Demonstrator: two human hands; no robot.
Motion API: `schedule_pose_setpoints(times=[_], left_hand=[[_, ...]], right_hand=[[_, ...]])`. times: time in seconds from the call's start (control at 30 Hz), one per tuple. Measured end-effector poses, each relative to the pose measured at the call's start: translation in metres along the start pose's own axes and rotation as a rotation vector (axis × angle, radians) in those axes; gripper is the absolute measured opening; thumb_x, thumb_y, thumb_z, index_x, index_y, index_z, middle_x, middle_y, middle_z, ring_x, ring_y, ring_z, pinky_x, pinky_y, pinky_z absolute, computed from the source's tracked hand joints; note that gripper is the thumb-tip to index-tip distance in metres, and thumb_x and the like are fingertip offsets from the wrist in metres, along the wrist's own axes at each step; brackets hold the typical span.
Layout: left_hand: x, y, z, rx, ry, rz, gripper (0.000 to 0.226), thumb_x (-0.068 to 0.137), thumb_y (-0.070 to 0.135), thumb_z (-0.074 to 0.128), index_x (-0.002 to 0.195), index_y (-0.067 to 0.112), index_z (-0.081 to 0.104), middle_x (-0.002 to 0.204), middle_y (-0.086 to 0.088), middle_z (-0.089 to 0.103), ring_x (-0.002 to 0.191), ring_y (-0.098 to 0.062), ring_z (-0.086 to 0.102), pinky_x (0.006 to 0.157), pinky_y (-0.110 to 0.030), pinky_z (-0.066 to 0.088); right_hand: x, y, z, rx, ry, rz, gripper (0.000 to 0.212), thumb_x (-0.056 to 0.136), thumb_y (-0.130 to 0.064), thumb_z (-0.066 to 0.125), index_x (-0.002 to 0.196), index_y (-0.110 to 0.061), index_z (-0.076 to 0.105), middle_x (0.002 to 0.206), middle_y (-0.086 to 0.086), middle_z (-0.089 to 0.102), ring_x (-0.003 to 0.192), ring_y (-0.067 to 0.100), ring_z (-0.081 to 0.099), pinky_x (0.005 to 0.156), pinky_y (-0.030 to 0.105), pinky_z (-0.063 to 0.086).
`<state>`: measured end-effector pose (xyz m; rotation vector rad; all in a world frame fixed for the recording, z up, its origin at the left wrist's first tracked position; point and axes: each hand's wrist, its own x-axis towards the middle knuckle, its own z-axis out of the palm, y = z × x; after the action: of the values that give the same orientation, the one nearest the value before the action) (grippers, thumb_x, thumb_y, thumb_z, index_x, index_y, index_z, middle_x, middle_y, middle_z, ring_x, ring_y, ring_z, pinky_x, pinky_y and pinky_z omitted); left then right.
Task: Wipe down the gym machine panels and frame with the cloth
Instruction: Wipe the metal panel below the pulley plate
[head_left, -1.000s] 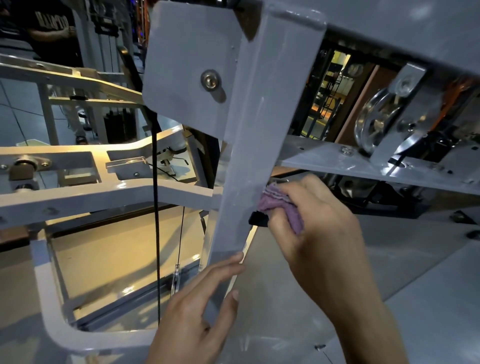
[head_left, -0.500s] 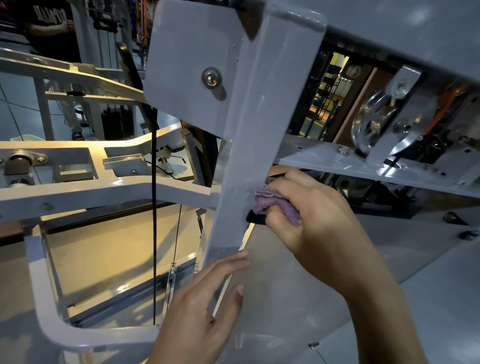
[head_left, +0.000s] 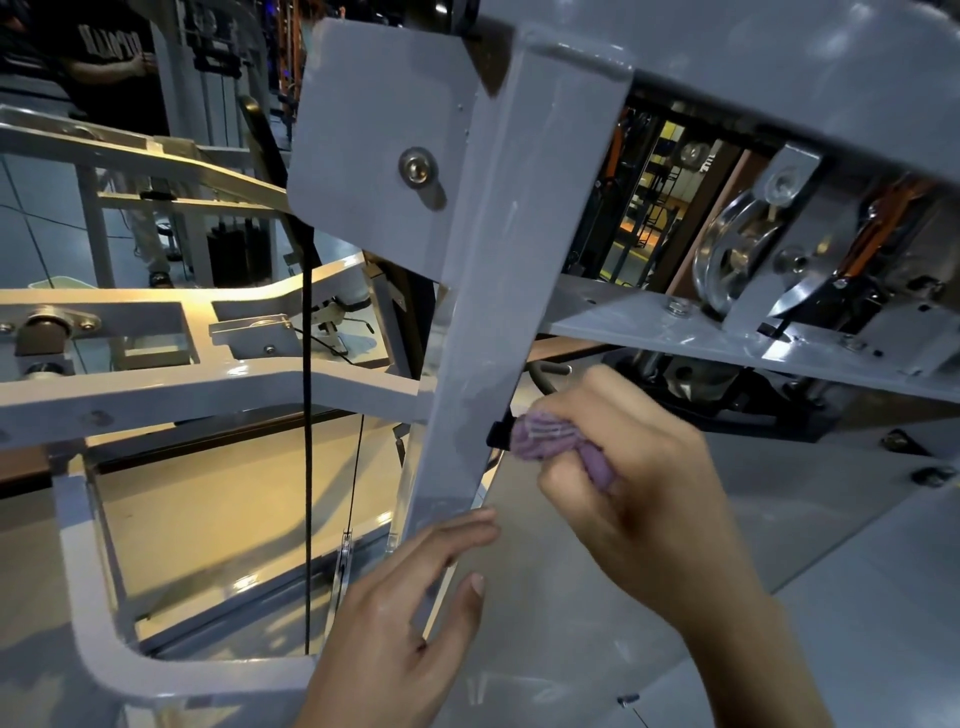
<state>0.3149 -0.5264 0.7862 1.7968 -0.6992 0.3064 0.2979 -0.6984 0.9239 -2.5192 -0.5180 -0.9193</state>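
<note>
Right hand (head_left: 634, 467) has slid off the face of the grey painted steel upright post (head_left: 488, 322) since half a second ago, so the bunched purple cloth (head_left: 550, 436) now sits at the post's right edge, beside a small black tab (head_left: 497, 435) that sticks out there; whether cloth touches the tab I can't tell. Fingers are curled tight round the cloth, wadding it into a small pad with only the front end exposed, probably to get a firm tip into the edge and corner rather than a broad sweep. Left hand (head_left: 410, 623) has barely shifted: flat, fingers straight, fingertips on the lower end of the post where it meets the pale grey sheet-metal panel (head_left: 571, 597), thumb spread onto the panel. Reads as bracing the body against the frame, not gripping. Cloth is up off the panel, mid-height on the post, below the grey cross plate (head_left: 701, 332) carrying the silver metal pulley wheel (head_left: 727, 254). Black cable (head_left: 307, 364) runs vertically left of the post, well apart from both hands. White-grey frame arm (head_left: 208, 389) joins the post from the left. Judgement: post edge in progress; panel, cross plate and frame arm likely still to do. Watch the pulley and cable for snagging cloth.
</note>
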Motion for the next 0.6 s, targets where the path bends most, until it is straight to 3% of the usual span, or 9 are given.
schedule_pose_setpoints(times=[0.07,0.13,0.23,0.37,0.47,0.6], left_hand=[[-0.001,-0.001,-0.002,0.006,-0.011,0.004,0.034,0.095,0.019,0.064,0.123,0.038,0.067,0.136,0.029,0.061,0.126,0.006,0.058,0.100,-0.012,0.045],[-0.002,-0.002,-0.003,0.011,-0.012,0.009,0.034,0.095,0.018,0.064,0.123,0.037,0.067,0.136,0.027,0.062,0.127,0.005,0.058,0.099,-0.013,0.046],[-0.003,-0.005,-0.003,0.015,0.001,0.000,0.033,0.094,0.018,0.065,0.122,0.037,0.068,0.135,0.027,0.062,0.126,0.004,0.058,0.099,-0.013,0.046],[-0.004,-0.005,-0.003,0.022,0.001,-0.002,0.033,0.095,0.020,0.065,0.122,0.038,0.068,0.134,0.029,0.062,0.126,0.005,0.058,0.099,-0.013,0.046],[-0.005,-0.005,-0.002,0.022,-0.006,-0.017,0.032,0.095,0.021,0.065,0.122,0.039,0.068,0.135,0.030,0.061,0.126,0.006,0.058,0.099,-0.015,0.046],[-0.008,-0.007,-0.002,0.027,-0.007,-0.021,0.032,0.096,0.023,0.065,0.122,0.040,0.067,0.135,0.030,0.062,0.125,0.005,0.059,0.099,-0.021,0.048]], right_hand=[[-0.004,0.001,0.011,-0.098,0.142,0.115,0.023,0.084,-0.013,0.049,0.092,-0.016,0.070,0.088,-0.004,0.055,0.072,0.024,0.059,0.061,0.040,0.051],[-0.004,0.001,0.019,-0.176,0.214,0.180,0.023,0.088,-0.014,0.048,0.095,-0.016,0.070,0.088,-0.012,0.042,0.064,0.019,0.044,0.056,0.039,0.046],[-0.001,-0.004,0.022,-0.246,0.172,0.154,0.018,0.094,-0.016,0.048,0.098,-0.018,0.065,0.093,-0.015,0.031,0.064,0.014,0.034,0.052,0.037,0.041],[0.009,-0.001,0.014,-0.289,0.038,0.090,0.012,0.091,-0.015,0.052,0.093,-0.018,0.063,0.086,-0.008,0.038,0.063,0.018,0.038,0.050,0.041,0.045],[-0.001,-0.006,0.022,-0.314,0.106,0.070,0.010,0.087,-0.011,0.060,0.094,-0.016,0.066,0.085,-0.004,0.046,0.062,0.016,0.041,0.051,0.037,0.045],[-0.020,-0.013,0.040,-0.210,0.213,0.156,0.023,0.088,-0.021,0.051,0.107,-0.024,0.064,0.092,-0.008,0.048,0.064,0.015,0.047,0.051,0.034,0.046]])
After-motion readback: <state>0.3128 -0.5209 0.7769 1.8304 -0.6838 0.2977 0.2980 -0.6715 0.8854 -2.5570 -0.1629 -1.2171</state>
